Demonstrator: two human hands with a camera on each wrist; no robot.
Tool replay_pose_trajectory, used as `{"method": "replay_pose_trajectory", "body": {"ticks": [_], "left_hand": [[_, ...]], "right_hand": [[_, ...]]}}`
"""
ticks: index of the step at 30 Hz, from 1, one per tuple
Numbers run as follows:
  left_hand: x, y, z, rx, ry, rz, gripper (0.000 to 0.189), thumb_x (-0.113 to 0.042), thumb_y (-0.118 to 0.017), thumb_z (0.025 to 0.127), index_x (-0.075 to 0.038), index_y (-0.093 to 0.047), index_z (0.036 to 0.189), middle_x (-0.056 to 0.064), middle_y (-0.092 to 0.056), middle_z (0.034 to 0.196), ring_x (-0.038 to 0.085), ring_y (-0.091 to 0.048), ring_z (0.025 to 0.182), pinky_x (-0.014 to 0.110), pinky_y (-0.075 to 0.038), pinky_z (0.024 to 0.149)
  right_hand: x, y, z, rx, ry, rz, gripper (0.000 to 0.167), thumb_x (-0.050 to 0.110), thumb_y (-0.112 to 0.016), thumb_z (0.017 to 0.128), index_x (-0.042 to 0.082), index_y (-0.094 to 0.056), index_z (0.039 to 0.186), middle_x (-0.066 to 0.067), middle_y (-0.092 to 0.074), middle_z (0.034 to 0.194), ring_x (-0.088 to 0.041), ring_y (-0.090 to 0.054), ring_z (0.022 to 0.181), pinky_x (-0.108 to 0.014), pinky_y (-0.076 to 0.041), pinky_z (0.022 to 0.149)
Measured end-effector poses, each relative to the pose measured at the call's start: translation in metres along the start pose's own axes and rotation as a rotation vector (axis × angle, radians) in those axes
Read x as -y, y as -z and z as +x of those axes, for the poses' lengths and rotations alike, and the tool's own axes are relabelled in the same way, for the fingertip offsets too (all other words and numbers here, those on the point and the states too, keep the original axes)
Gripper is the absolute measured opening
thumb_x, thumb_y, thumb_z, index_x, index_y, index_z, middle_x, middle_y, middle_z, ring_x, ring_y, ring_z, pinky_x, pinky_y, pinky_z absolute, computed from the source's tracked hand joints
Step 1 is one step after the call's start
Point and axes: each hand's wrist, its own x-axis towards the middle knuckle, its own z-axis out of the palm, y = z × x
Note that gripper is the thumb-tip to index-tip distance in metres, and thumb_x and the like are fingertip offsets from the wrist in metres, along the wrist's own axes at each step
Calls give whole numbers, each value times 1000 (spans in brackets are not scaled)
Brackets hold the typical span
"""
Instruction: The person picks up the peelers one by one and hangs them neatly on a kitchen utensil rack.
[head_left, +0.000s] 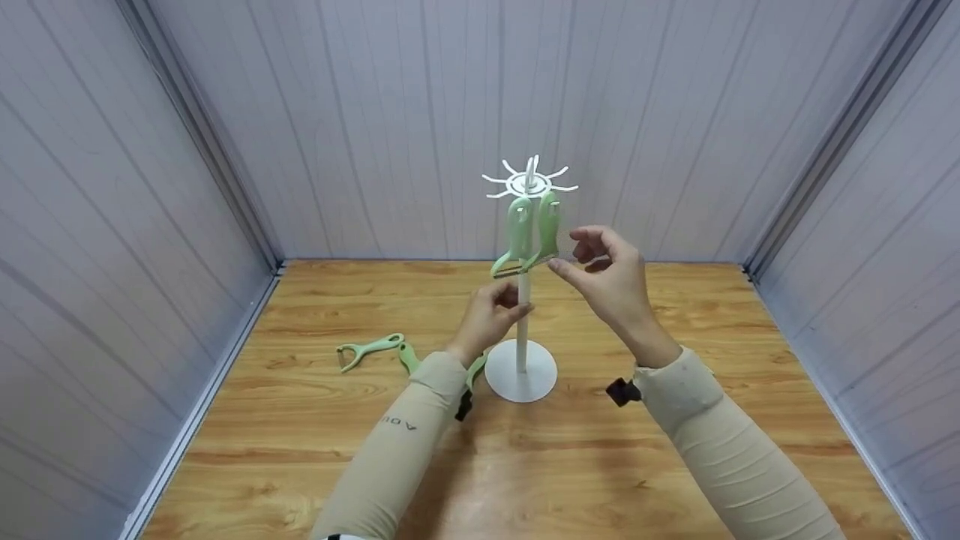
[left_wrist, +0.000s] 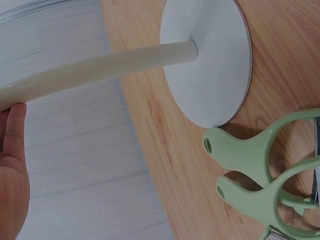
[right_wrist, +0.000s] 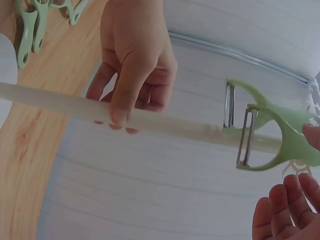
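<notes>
A white hook stand (head_left: pixel 523 322) rises from a round base, its ring of hooks (head_left: pixel 529 184) spread at the top. Two green peelers (head_left: pixel 519 232) hang from front hooks, side by side with blades down. My left hand (head_left: pixel 487 315) grips the pole about halfway up, thumb on one side and fingers on the other, as the right wrist view also shows. Beside the right-hand hanging peeler (head_left: pixel 550 225) is my right hand (head_left: pixel 611 277), thumb tip right at its lower end. The fingers (right_wrist: pixel 280 205) of that hand are spread away from the peeler.
On the wooden table (head_left: pixel 300 450), a green peeler (head_left: pixel 367 349) lies to the left. More green peelers (left_wrist: pixel 250 200) lie close to the stand's round base (left_wrist: pixel 215 85), partly hidden by my left sleeve in the head view. Pale panel walls (head_left: pixel 390 112) enclose the back and sides.
</notes>
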Motion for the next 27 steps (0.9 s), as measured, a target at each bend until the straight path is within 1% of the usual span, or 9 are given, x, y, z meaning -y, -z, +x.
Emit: {"method": "replay_pose_trajectory", "body": {"ticks": [5,8,11,14,16,18,21,24,27], "left_hand": [[-2,0,0,-4,1,1,17,-4,-78,99,2,-74,115,16,-78,106,15,-71,94,31,-62,88],[-3,0,0,-3,7,4,18,-5,-79,99,2,-74,115,16,-78,106,15,-71,95,32,-62,89],[-3,0,-1,1,11,5,21,-7,-79,100,4,-74,117,15,-78,107,16,-71,95,35,-62,91],[-2,0,-1,0,4,6,21,-9,-79,100,4,-73,117,15,-78,106,17,-71,95,37,-62,92],[-1,0,-1,-5,-5,3,19,-8,-79,100,3,-74,115,15,-78,105,18,-71,95,37,-62,91],[-1,0,-1,-11,-9,0,17,-7,-79,100,1,-74,114,16,-78,104,18,-72,94,36,-62,90],[-2,0,-2,-13,1,-6,17,-6,-79,99,1,-75,114,16,-78,105,18,-72,95,34,-62,91],[-2,-1,-2,-15,11,-7,17,-5,-79,99,2,-75,114,16,-78,106,17,-72,96,33,-62,91],[-2,-1,-2,-17,6,-5,17,-4,-79,99,2,-75,114,17,-78,106,15,-71,95,33,-61,91]], "right_hand": [[-11,11,0,-27,-13,-24,36,8,-90,89,-1,-73,119,-1,-66,94,-18,-63,92,-20,-53,79],[-18,18,-1,-44,-22,-36,36,8,-90,89,-1,-74,119,-1,-66,94,-15,-63,90,-19,-53,78],[-24,23,-2,-53,-34,-38,36,8,-90,89,-2,-74,119,-8,-67,95,-11,-62,89,-18,-54,78],[-29,29,-3,-56,-40,-39,36,9,-90,89,-2,-74,119,-11,-67,96,-11,-62,88,-18,-54,77],[-32,32,-4,-61,-43,-42,35,9,-90,89,-1,-74,119,-9,-67,96,-13,-63,89,-18,-54,77],[-35,35,-5,-70,-47,-52,35,10,-91,89,-1,-74,118,-4,-66,94,-15,-64,89,-18,-53,77],[-41,40,-5,-80,-58,-72,35,10,-91,89,-1,-75,118,1,-65,93,-14,-64,88,-17,-53,77],[-45,45,-6,-82,-65,-97,35,10,-90,90,-1,-74,119,2,-65,93,-10,-62,87,-17,-53,77],[-49,51,-6,-82,-69,-121,36,10,-89,91,-1,-74,121,1,-65,95,-13,-63,90,-16,-52,77]]}}
